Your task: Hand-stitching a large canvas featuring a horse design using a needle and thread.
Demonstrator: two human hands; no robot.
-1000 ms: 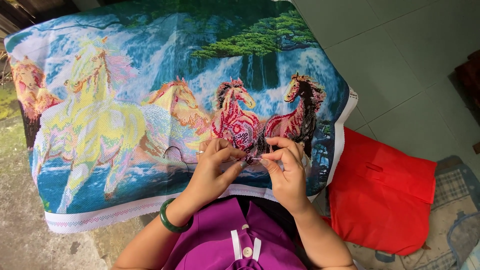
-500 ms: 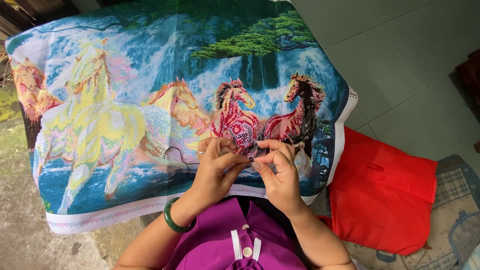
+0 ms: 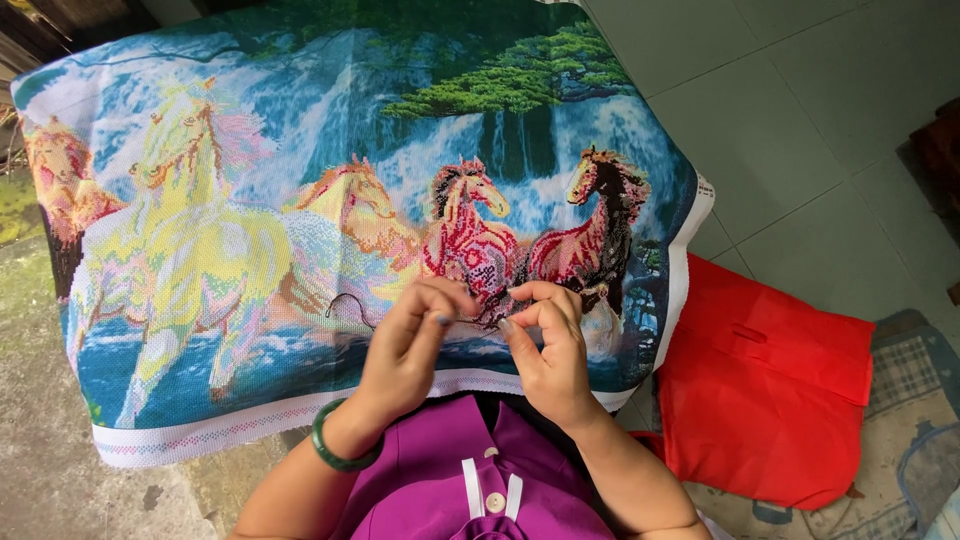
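Pale floor tiles [image 3: 800, 110] fill the far right; a red bag [image 3: 770, 400] lies right, just beside the horse embroidery cloth [image 3: 300, 230], whose white near edge faces the person. Left hand [image 3: 410, 350] and right hand [image 3: 545, 350] meet at its near middle, fingertips pinched on dark thread [image 3: 345, 305].

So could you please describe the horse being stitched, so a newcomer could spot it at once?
Start at the big cloth with running horses. The hands meet at its lower right, below the pink horse. It is second from the right, between a golden horse and a dark-maned one.
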